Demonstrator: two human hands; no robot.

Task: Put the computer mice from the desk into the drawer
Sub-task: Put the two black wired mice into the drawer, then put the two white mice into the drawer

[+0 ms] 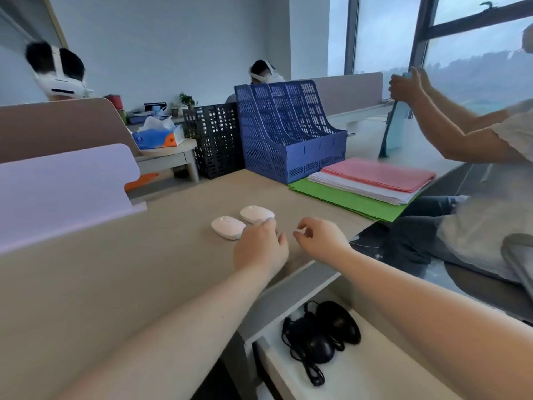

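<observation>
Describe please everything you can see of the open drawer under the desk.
The drawer is pulled out below the desk's front edge, at the lower right of the view. Its inside looks pale cream and smooth, its front panel grey. Two black wired mice lie in it close together, their cables loosely tangled. The right forearm passes above it; neither hand touches it.

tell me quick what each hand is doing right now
Left hand: open, empty, fingers at the white mice.
Right hand: loosely curled, holding nothing.

Office: desk partitions point(66, 180), blue file rack point(291, 134), stacked folders point(372, 180).
</observation>
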